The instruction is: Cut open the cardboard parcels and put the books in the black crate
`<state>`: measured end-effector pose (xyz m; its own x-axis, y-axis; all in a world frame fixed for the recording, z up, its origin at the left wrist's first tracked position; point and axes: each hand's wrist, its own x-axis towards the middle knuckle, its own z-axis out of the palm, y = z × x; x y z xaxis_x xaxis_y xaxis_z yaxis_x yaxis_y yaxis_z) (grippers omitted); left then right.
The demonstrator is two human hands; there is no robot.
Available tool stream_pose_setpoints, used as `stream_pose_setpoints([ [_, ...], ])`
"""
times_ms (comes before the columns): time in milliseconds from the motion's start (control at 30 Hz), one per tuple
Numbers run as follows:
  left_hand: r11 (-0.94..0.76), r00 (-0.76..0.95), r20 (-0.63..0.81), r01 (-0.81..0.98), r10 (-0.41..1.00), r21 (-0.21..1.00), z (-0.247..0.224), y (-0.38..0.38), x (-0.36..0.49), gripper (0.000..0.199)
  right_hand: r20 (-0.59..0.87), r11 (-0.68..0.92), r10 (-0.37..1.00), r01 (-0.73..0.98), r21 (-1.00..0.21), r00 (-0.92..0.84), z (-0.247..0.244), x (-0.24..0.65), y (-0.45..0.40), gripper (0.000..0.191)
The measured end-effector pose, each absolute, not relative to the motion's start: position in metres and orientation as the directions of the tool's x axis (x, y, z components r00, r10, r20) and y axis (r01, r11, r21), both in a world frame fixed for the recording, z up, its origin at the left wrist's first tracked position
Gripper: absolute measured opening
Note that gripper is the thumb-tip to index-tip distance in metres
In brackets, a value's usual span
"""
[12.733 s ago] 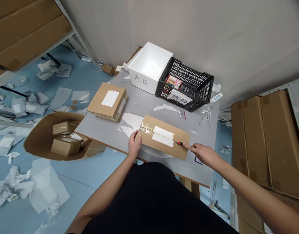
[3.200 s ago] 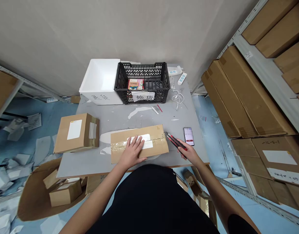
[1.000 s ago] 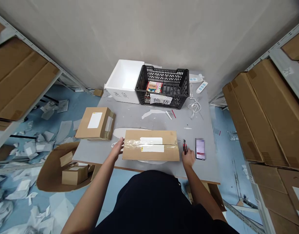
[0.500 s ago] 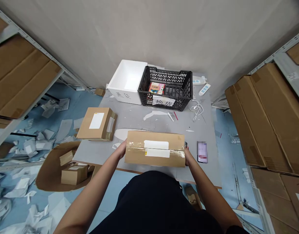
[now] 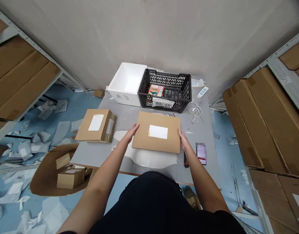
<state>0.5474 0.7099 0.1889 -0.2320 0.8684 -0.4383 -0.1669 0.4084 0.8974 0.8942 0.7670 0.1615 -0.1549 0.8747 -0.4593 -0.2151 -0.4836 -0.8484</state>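
Between my hands is a brown cardboard box (image 5: 144,133), its broad face up with a white label (image 5: 158,132) on it. My left hand (image 5: 132,130) grips the box's left side near the far corner. On the opposite side, my right hand (image 5: 183,139) presses against the right edge. Fingers on both hands are partly hidden by the box. A utility knife, red and black (image 5: 186,161), lies by my right wrist, and a phone (image 5: 201,153) is farther right. To the left sits another labelled cardboard box (image 5: 100,112).
At the table's back stand a white foam box (image 5: 128,97) and a black plastic crate (image 5: 167,94) holding small colourful boxes. A white cable (image 5: 196,112) and power strips (image 5: 203,92) lie right. A large carton (image 5: 45,182) with small boxes stands left; shelves flank the table.
The box has turned from its taped narrow side to its broad labelled face and moved away from my body. Both hands moved forward with it, and the knife came into clearer view.
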Motion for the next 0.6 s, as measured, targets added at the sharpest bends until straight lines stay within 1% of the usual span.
stream_pose_setpoints([
  [100, 0.47, -0.144, -0.493, -0.169, 0.858, 0.866, 0.186, 0.703, 0.547, 0.07, -0.425, -0.457, 0.887, -0.217, -0.863, -0.178, 0.157, 0.888, 0.762, 0.067],
  [200, 0.416, -0.086, -0.433, -0.163, 0.897, 0.895, 0.191, 0.689, 0.545, 0.076, -0.329, -0.366, 0.923, -0.189, -0.911, -0.198, 0.164, 0.889, 0.752, 0.074],
  [300, 0.341, -0.091, -0.354, -0.131, 0.931, 0.931, 0.198, 0.674, 0.543, 0.082, -0.244, -0.281, 0.942, -0.147, -0.948, -0.229, 0.175, 0.897, 0.738, 0.077],
  [367, 0.313, -0.102, -0.323, -0.102, 0.941, 0.944, 0.199, 0.661, 0.543, 0.086, -0.212, -0.253, 0.942, -0.134, -0.958, -0.259, 0.18, 0.906, 0.726, 0.077],
  [467, 0.333, -0.109, -0.34, -0.082, 0.934, 0.939, 0.193, 0.637, 0.543, 0.087, -0.244, -0.285, 0.937, -0.145, -0.948, -0.249, 0.179, 0.92, 0.706, 0.067],
  [533, 0.364, -0.101, -0.373, -0.1, 0.922, 0.926, 0.191, 0.618, 0.542, 0.085, -0.306, -0.344, 0.925, -0.155, -0.926, -0.227, 0.176, 0.928, 0.693, 0.063],
  [600, 0.386, -0.078, -0.397, -0.128, 0.914, 0.914, 0.193, 0.599, 0.538, 0.08, -0.371, -0.4, 0.907, -0.132, -0.907, -0.201, 0.174, 0.934, 0.682, 0.063],
])
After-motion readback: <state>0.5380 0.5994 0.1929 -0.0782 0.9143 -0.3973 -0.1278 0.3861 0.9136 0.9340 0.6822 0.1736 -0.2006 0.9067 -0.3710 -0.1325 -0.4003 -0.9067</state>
